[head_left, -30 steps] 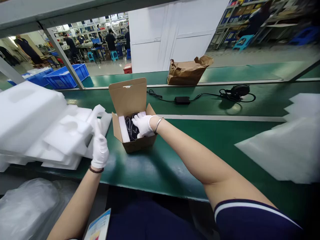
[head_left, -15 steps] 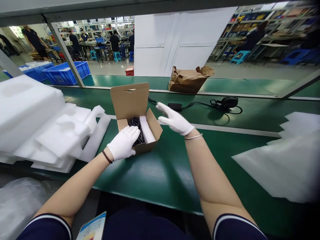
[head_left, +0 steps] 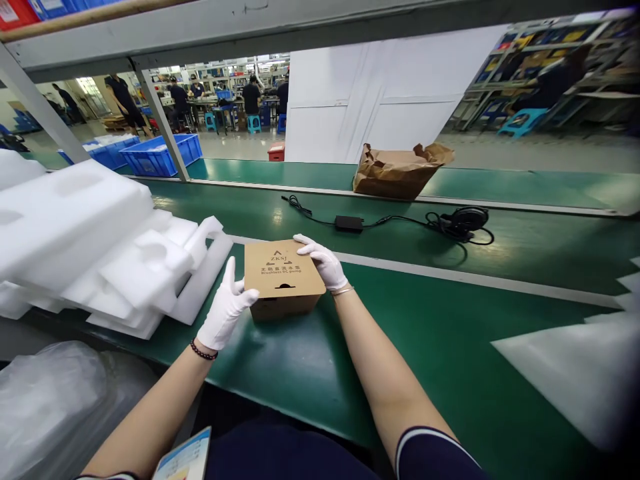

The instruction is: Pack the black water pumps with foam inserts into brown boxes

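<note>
A brown cardboard box (head_left: 283,277) stands on the green bench, its printed lid folded down over the top. The slot flap at the lid's front edge hangs over the front wall. At the box's left side is my left hand (head_left: 225,308), white-gloved and open, its fingers spread upward and the thumb by the front left corner of the lid. My right hand (head_left: 324,263), also gloved, lies along the right side with outstretched fingers on the lid's far right edge. The cables and white foam inside are hidden by the lid.
Behind the box lie a black power adapter (head_left: 349,224) and a coiled black cable (head_left: 463,223). White foam pieces (head_left: 125,253) pile up on the left; foam sheets (head_left: 565,360) lie at right. A torn brown paper bag (head_left: 400,173) and blue crates (head_left: 160,157) stand farther back.
The box's lid has swung from upright to closed. My left hand has moved from over the contents to the left side; my right hand has come onto the lid's right edge. The view has shifted.
</note>
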Tool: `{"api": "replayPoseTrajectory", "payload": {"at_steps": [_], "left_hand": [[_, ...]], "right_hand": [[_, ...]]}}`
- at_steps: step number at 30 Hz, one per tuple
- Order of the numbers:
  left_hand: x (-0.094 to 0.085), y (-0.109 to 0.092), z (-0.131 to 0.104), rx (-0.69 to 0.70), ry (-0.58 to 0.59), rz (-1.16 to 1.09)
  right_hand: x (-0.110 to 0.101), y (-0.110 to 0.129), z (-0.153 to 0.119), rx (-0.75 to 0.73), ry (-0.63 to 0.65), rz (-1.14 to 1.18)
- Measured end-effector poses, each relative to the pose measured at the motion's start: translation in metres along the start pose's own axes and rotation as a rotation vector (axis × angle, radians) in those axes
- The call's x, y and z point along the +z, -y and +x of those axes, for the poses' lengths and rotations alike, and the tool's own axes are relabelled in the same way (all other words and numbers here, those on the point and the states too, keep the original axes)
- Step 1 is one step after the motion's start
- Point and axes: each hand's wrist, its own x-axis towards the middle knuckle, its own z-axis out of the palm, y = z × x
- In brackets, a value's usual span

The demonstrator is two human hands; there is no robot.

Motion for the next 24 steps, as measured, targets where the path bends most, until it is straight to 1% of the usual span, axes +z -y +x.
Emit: {"api": "replayPoseTrajectory", "payload": {"at_steps": [1,2,3,4,5,6,10,11,12,13,15,17,19,22,24], "left_hand": [[0.001,-0.005,-0.001,-0.057,-0.01,-0.028],[0.002,-0.007,-0.001,-0.085,-0.019,-0.024],[0.004,-0.008,0.001,-0.079,-0.033,-0.011],[0.005,-0.005,0.003,-0.04,-0.059,0.003],[0.007,0.001,0.006,0.02,-0.094,0.02],[0.008,0.009,0.008,0.091,-0.14,0.048],[0.008,0.053,0.009,0.405,-0.369,0.263],[0.006,0.063,0.008,0.47,-0.411,0.314],[0.004,0.071,0.007,0.522,-0.427,0.355],[0.002,0.078,0.007,0.569,-0.412,0.386],[-0.006,0.087,0.008,0.696,-0.315,0.45],[-0.015,0.09,0.012,0.86,-0.203,0.549],[-0.022,0.089,0.018,0.986,-0.13,0.66],[-0.026,0.086,0.023,1.085,-0.085,0.733],[-0.024,0.086,0.025,1.106,-0.077,0.758]], "right_hand": [[-0.002,0.006,-0.008,-0.002,0.035,-0.044],[-0.003,0.011,-0.015,-0.014,0.079,-0.091],[-0.003,0.017,-0.023,-0.037,0.134,-0.148],[-0.003,0.021,-0.029,-0.067,0.183,-0.218],[-0.001,0.024,-0.035,-0.098,0.211,-0.291],[0.001,0.026,-0.04,-0.129,0.208,-0.352],[0.009,0.02,-0.05,-0.247,0.087,-0.465],[0.01,0.017,-0.051,-0.285,0.076,-0.468],[0.011,0.014,-0.052,-0.322,0.069,-0.466],[0.013,0.012,-0.054,-0.355,0.061,-0.462],[0.014,0.009,-0.057,-0.411,0.03,-0.448],[0.016,0.006,-0.061,-0.46,0.006,-0.44],[0.017,0.004,-0.066,-0.526,-0.003,-0.448],[0.017,0.0,-0.073,-0.625,-0.028,-0.513],[0.017,-0.003,-0.078,-0.65,-0.081,-0.577]]}}
